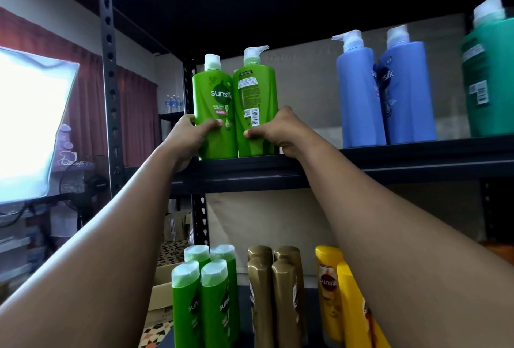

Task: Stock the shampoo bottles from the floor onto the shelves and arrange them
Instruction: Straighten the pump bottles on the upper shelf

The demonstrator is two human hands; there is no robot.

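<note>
Two green Sunsilk pump bottles going up on the upper shelf

Left hand wraps the front-facing bottle, right hand the barcode-out bottle, thumbs pinching low. They stand touching at the shelf's front edge. Probably full, heavy, slick plastic, so grab the body, not the pump. Label reads "sunsilk… SHAMPOO".

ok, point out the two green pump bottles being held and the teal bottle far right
Left green pump bottle [215, 114]: head view, front label.
Right green pump bottle [254, 103]: head view, back label.
Teal bottle [492, 78]: head view, body beside its white label.
</note>
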